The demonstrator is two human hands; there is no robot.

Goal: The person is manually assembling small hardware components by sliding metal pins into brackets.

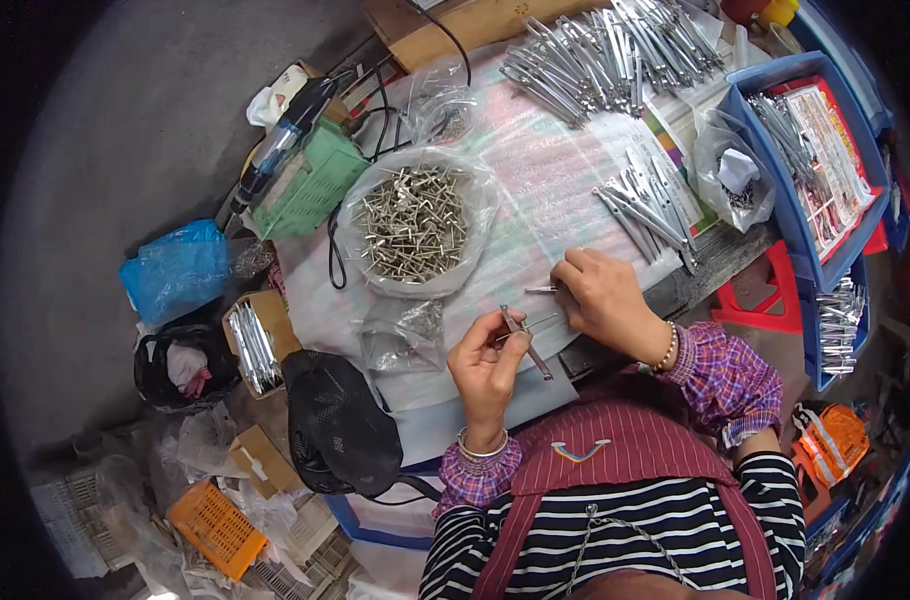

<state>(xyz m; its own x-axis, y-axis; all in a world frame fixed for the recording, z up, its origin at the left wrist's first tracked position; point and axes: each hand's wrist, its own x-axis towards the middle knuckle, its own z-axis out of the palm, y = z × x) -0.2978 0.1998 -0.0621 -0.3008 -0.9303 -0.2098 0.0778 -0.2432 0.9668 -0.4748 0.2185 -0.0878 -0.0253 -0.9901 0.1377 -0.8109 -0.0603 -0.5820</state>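
In my left hand (487,368) I pinch a slim metal strip (537,362) between thumb and fingers, tilted over the near edge of the table. A thin pin-like piece (543,320) sticks out beside the strip toward my right hand. The curled fingers of my right hand (607,300) close on a short metal piece (541,290), most of which they hide. Ahead of my left hand sits a clear plastic bag (485,220) full of small metal pins or rivets (413,222). Several loose metal strips (640,205) lie just beyond my right hand.
A large heap of metal strips (615,60) covers the far right. Blue trays (745,82) with metal parts stand right. A power tool (275,150) leans on a green basket (310,185) at left. Near my left arm are a black cap (340,425) and a cardboard box (275,312).
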